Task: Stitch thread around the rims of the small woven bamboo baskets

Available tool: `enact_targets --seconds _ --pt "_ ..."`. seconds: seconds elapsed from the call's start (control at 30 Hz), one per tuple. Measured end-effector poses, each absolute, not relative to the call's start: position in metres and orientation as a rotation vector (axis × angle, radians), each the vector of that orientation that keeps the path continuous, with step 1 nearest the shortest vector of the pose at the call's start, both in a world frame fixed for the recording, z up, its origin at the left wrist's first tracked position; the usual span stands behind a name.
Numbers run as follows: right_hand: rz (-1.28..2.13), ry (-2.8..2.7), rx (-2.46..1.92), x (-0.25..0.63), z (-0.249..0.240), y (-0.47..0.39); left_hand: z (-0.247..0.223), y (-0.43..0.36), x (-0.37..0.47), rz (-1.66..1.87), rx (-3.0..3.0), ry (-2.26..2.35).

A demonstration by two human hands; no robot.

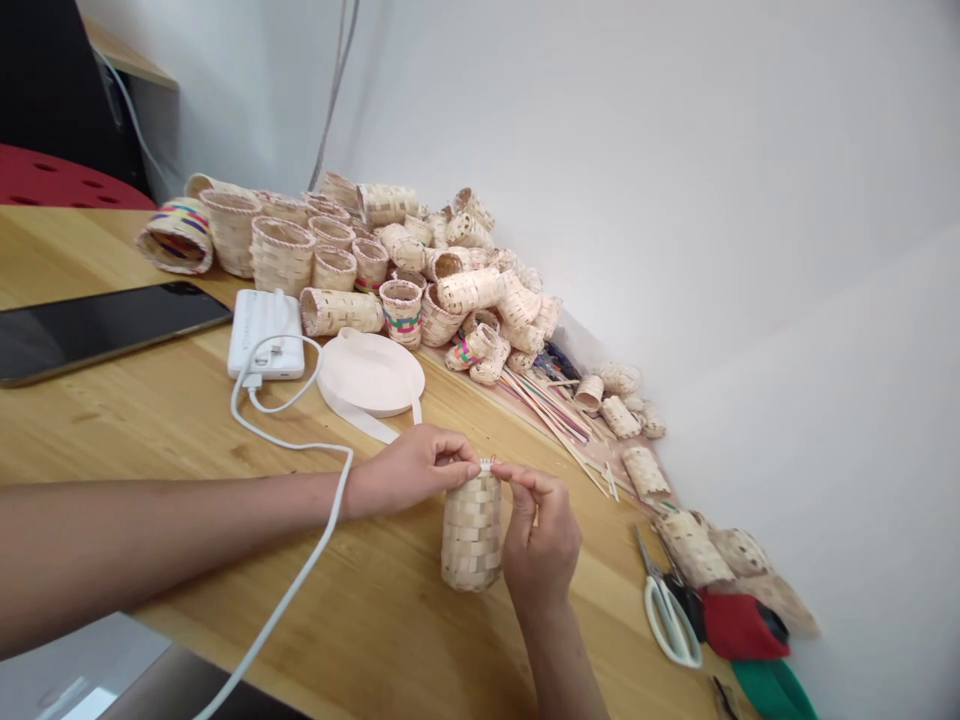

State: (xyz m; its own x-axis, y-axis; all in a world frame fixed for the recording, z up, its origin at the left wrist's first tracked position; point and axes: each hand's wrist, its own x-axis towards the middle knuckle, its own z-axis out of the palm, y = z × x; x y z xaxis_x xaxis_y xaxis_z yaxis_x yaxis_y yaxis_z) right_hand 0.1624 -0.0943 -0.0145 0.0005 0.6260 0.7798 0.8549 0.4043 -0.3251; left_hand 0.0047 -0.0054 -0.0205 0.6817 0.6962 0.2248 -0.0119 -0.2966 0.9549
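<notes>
A small woven basket [471,535] of pale flat strips stands between my hands, leaning slightly. My left hand [412,468] pinches its top rim from the left, thumb and index finger closed on it. At the same rim, the fingertips of my right hand [544,530] are pressed together, index finger reaching to the edge. A thin red thread [493,460] loops up there, beside a small white bit on the rim. Whatever the right fingertips hold is too small to make out. The inside of the basket is hidden.
Finished-looking woven baskets [283,255] pile along the wall. A roll of white ribbon [371,370], a power bank [266,335] and a phone [112,325] lie at left. The white cable [300,580] crosses my left forearm. Scissors [670,615] and thin sticks [555,420] lie at right.
</notes>
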Motion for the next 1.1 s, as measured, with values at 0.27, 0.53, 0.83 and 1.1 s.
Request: enact_targets --seconds 0.27,0.53,0.83,1.1 --pt "-0.044 -1.497 -1.394 0.162 -0.013 -0.1 -0.02 -0.009 0.006 0.749 1.74 0.519" --pt "-0.036 -1.48 -1.328 0.159 -0.013 -0.097 -0.02 -0.011 0.006 0.771 1.755 0.517" --pt "0.383 -1.236 -1.153 0.162 -0.002 -0.099 -0.001 -0.019 -0.004 1.163 2.121 0.454" --pt "0.276 -1.448 -1.087 0.16 -0.005 -0.102 -0.005 -0.018 -0.003 1.272 2.151 0.5"
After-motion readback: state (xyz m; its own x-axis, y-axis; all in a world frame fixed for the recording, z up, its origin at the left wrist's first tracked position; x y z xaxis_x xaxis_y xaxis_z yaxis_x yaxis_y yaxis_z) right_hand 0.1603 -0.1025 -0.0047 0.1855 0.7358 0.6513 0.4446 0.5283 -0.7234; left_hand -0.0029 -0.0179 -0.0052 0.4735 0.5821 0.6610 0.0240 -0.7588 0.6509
